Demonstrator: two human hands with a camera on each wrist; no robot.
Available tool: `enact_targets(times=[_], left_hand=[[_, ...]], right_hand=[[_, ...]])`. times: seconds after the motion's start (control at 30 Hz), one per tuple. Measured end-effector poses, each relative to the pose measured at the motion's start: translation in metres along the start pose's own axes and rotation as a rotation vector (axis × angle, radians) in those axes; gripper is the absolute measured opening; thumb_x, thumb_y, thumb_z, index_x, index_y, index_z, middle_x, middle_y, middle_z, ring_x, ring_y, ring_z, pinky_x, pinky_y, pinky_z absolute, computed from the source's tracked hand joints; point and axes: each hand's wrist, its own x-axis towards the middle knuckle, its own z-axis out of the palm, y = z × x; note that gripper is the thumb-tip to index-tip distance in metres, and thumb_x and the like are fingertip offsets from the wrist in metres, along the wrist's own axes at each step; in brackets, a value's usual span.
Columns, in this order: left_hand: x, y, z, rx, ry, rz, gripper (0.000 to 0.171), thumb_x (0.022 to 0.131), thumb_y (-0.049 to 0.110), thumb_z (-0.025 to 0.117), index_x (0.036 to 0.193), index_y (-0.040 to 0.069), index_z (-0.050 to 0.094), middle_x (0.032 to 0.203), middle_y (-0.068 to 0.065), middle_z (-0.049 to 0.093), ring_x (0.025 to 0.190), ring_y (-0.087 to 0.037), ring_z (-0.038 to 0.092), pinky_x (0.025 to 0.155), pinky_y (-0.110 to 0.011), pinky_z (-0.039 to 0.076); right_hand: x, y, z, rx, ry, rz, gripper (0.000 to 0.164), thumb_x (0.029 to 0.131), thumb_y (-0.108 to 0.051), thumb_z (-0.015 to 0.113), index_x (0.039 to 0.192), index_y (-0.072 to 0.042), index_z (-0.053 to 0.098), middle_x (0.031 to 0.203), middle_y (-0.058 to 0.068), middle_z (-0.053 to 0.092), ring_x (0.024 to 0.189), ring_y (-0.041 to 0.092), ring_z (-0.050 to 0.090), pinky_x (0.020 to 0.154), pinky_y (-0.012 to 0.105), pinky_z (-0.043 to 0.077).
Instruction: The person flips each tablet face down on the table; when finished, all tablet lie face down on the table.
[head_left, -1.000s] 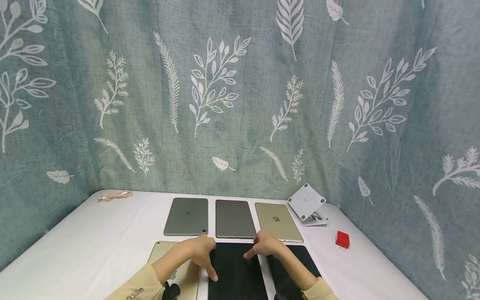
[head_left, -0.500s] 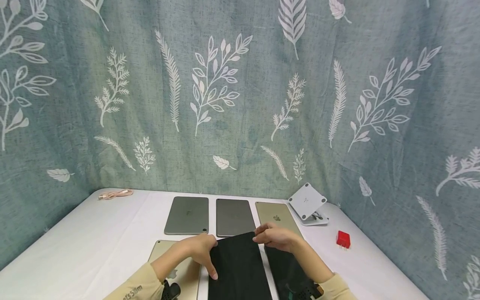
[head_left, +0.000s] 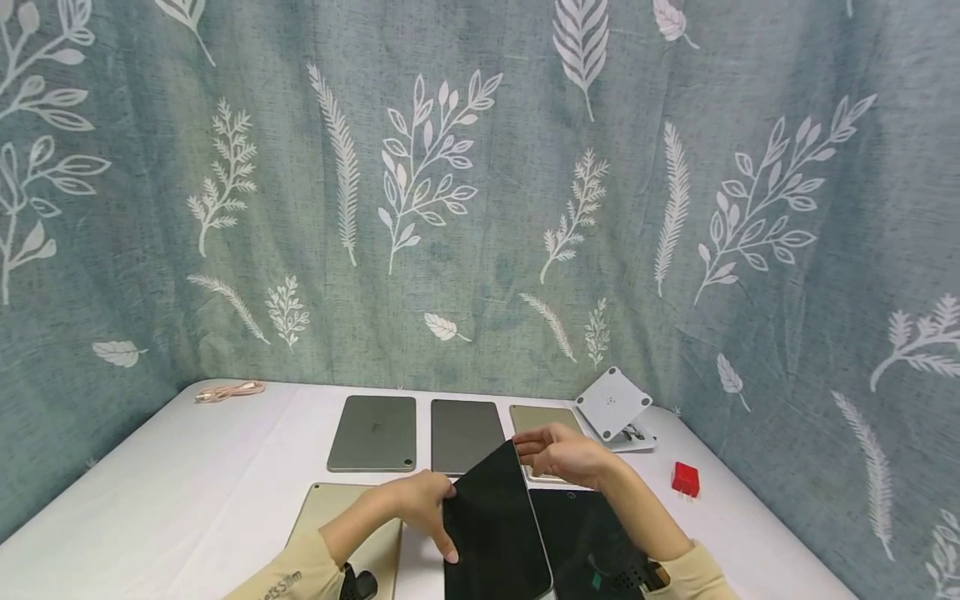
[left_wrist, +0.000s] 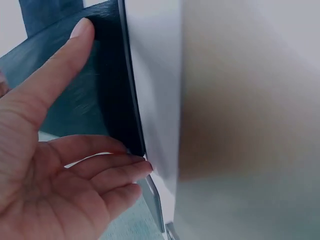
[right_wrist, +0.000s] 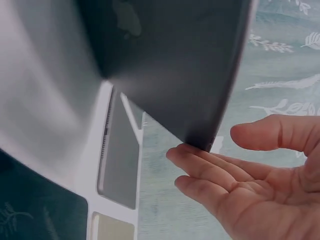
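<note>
A black-screened tablet (head_left: 491,533) stands tilted, its right side raised and its grey back (right_wrist: 190,65) visible in the right wrist view. At its left edge is my left hand (head_left: 423,508), with thumb and fingertips spread against it. The left wrist view shows that thumb (left_wrist: 65,65) extended over the dark screen and the other fingers by a corner. My right hand (head_left: 566,454) is at the raised far corner. Its fingers (right_wrist: 200,167) lie extended under the corner, while the thumb is held apart.
Around it lie a gold tablet (head_left: 330,504), a second black-screened tablet (head_left: 577,533), a green-grey tablet (head_left: 372,433), a dark grey tablet (head_left: 467,433) and another gold tablet (head_left: 543,417). Farther off are a metal stand (head_left: 613,404), a red plug (head_left: 685,479) and a coiled cable (head_left: 228,391).
The middle tablet has gone from flat to tilted, its right side lifting, and has shifted right. My right hand has risen with the corner; my left hand has moved slightly right.
</note>
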Motion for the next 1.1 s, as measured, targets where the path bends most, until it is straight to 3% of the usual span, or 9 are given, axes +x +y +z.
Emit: enact_targets(times=[0.2,0.3,0.37,0.53,0.63,0.73,0.97,1.1], left_hand=[[0.008,0.009,0.006,-0.019,-0.006,0.011,0.069,0.061,0.037,0.09,0.11,-0.004,0.065,0.106,-0.013,0.069,0.095,-0.02,0.063,0.083,-0.029,0.052],[0.011,0.011,0.008,-0.028,-0.007,0.008,0.068,0.063,0.038,0.089,0.111,-0.003,0.064,0.111,-0.012,0.068,0.101,-0.021,0.062,0.088,-0.03,0.051],[0.011,0.01,0.007,-0.073,-0.016,0.012,0.064,0.065,0.037,0.088,0.109,-0.003,0.065,0.106,-0.011,0.069,0.094,-0.019,0.062,0.082,-0.028,0.051],[0.011,0.005,-0.006,-0.309,-0.04,0.043,0.056,0.074,0.033,0.082,0.112,-0.006,0.066,0.108,-0.015,0.07,0.097,-0.022,0.065,0.083,-0.034,0.053],[0.01,0.004,-0.021,-0.487,-0.054,0.102,0.048,0.083,0.03,0.074,0.116,-0.004,0.065,0.116,-0.016,0.069,0.111,-0.028,0.064,0.092,-0.041,0.052],[0.008,0.004,-0.034,-0.61,-0.051,0.176,0.043,0.087,0.025,0.071,0.121,-0.001,0.063,0.12,-0.015,0.067,0.114,-0.027,0.063,0.092,-0.039,0.052],[-0.001,-0.002,-0.055,-0.671,0.013,0.174,0.088,0.083,0.022,0.076,0.146,-0.01,0.025,0.148,-0.028,0.037,0.129,-0.038,0.05,0.101,-0.044,0.046],[-0.005,-0.009,-0.062,-0.652,0.014,0.171,0.091,0.08,0.021,0.079,0.146,-0.011,0.024,0.15,-0.029,0.033,0.131,-0.04,0.046,0.103,-0.046,0.044]], right_hand=[[-0.003,-0.014,0.004,-0.044,0.05,-0.021,0.069,0.087,0.0,0.056,0.143,0.019,0.02,0.149,0.039,0.022,0.14,0.05,0.022,0.113,0.054,0.027],[-0.003,-0.017,0.009,-0.034,0.066,-0.027,0.066,0.093,-0.005,0.055,0.144,0.018,0.02,0.15,0.038,0.02,0.141,0.049,0.02,0.114,0.057,0.021],[-0.002,-0.017,0.012,0.001,0.068,-0.028,0.062,0.096,-0.006,0.05,0.144,0.017,0.019,0.151,0.037,0.018,0.142,0.047,0.018,0.115,0.056,0.018],[0.003,-0.017,0.021,0.056,0.06,-0.034,0.059,0.099,-0.008,0.045,0.146,0.015,0.018,0.154,0.033,0.016,0.143,0.044,0.016,0.116,0.053,0.015],[0.005,-0.015,0.025,0.064,0.03,-0.05,0.062,0.099,-0.011,0.048,0.146,0.014,0.018,0.153,0.033,0.019,0.143,0.043,0.019,0.116,0.053,0.017],[0.007,-0.01,0.03,0.095,-0.005,-0.054,0.064,0.099,-0.016,0.05,0.147,0.013,0.018,0.152,0.032,0.023,0.142,0.042,0.022,0.116,0.052,0.018],[0.012,0.01,0.04,0.134,-0.057,0.007,0.072,0.098,-0.027,0.055,0.15,0.006,0.018,0.154,0.027,0.026,0.143,0.038,0.027,0.117,0.054,0.015],[0.017,0.018,0.047,0.077,-0.079,0.017,0.076,0.094,-0.029,0.062,0.15,0.002,0.022,0.151,0.027,0.033,0.141,0.037,0.032,0.115,0.056,0.019]])
